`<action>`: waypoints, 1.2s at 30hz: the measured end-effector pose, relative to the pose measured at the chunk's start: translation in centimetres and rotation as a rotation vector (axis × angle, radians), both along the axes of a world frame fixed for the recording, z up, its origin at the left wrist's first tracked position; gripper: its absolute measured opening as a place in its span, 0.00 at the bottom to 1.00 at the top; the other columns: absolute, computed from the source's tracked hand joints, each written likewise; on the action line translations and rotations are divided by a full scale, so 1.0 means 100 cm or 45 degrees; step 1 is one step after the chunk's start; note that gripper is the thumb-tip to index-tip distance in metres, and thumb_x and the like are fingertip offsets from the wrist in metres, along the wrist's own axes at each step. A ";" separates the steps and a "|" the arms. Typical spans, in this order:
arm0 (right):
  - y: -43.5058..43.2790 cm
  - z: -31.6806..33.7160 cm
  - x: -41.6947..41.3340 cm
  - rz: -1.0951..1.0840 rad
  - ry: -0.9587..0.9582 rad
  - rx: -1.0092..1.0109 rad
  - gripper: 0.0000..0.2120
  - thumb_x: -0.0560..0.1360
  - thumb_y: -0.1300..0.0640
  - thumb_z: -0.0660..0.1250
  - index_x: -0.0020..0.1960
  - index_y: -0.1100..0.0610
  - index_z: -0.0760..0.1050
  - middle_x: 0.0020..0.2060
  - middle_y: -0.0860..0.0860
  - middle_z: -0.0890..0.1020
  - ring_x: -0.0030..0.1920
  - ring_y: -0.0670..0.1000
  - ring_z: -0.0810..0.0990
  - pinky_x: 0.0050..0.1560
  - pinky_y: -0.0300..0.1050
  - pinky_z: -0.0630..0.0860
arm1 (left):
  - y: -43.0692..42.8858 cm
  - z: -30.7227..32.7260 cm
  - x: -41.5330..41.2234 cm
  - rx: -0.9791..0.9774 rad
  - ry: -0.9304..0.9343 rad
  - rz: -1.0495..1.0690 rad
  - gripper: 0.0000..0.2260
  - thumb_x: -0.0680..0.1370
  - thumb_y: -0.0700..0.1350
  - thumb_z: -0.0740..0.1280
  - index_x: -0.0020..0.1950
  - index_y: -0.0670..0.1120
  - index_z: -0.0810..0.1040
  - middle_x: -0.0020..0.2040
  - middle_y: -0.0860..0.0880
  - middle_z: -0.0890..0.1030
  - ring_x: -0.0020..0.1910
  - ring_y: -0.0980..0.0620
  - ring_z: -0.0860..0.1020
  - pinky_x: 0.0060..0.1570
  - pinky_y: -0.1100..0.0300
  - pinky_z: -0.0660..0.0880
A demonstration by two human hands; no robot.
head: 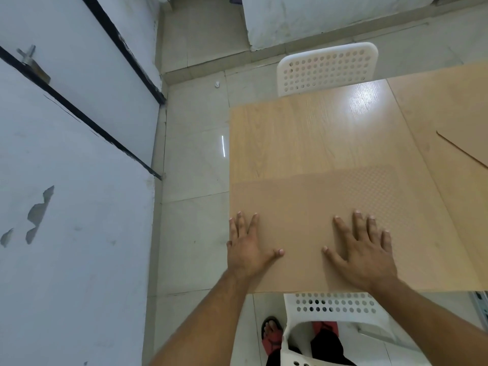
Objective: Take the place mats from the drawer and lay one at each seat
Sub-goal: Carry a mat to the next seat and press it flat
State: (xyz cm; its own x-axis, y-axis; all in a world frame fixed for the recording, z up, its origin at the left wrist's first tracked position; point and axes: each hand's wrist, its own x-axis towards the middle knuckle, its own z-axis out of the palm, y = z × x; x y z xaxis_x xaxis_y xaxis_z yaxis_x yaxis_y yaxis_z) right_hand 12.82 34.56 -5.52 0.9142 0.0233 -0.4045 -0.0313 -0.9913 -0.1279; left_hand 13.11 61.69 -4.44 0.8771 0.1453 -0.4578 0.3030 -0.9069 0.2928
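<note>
A tan place mat (pixel 311 207) with a fine dotted weave lies flat on the near end of the light wooden table (pixel 303 133), in front of the near white chair (pixel 335 307). My left hand (pixel 247 247) rests palm down on the mat's left edge, fingers spread. My right hand (pixel 364 249) presses flat on the mat's right part, fingers spread too. Neither hand grips anything. Another tan mat (pixel 467 146) shows its corner at the right edge of the table.
A second white perforated chair (pixel 327 68) stands at the far end of the table. A white wall with black strips (pixel 79 154) runs along the left, with a strip of tiled floor (pixel 195 167) between it and the table. My feet in red sandals (pixel 272 336) are below.
</note>
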 end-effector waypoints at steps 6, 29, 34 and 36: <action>0.001 0.002 0.000 0.013 0.014 -0.009 0.41 0.71 0.23 0.37 0.78 0.38 0.32 0.80 0.54 0.36 0.80 0.59 0.35 0.77 0.63 0.38 | 0.001 -0.002 -0.001 -0.005 0.006 0.009 0.55 0.63 0.76 0.66 0.80 0.58 0.42 0.81 0.51 0.35 0.78 0.46 0.34 0.72 0.35 0.56; -0.003 0.007 0.004 0.018 -0.020 0.052 0.38 0.76 0.26 0.40 0.79 0.40 0.33 0.80 0.54 0.36 0.80 0.58 0.35 0.78 0.62 0.40 | -0.001 0.003 0.001 -0.007 0.005 0.037 0.54 0.64 0.75 0.67 0.81 0.56 0.45 0.81 0.49 0.37 0.79 0.46 0.35 0.72 0.35 0.56; -0.020 0.024 0.037 -0.098 -0.171 0.159 0.35 0.79 0.31 0.45 0.81 0.42 0.42 0.82 0.54 0.43 0.81 0.55 0.41 0.79 0.59 0.44 | -0.025 0.008 0.024 0.029 -0.220 -0.048 0.44 0.71 0.74 0.60 0.80 0.54 0.54 0.82 0.47 0.46 0.80 0.47 0.43 0.76 0.45 0.52; -0.031 0.023 0.056 -0.117 -0.198 0.151 0.34 0.79 0.32 0.46 0.81 0.43 0.44 0.82 0.54 0.46 0.81 0.56 0.43 0.79 0.58 0.45 | -0.050 0.009 0.041 -0.004 -0.296 -0.091 0.38 0.75 0.70 0.61 0.79 0.53 0.58 0.82 0.47 0.50 0.80 0.48 0.46 0.76 0.49 0.51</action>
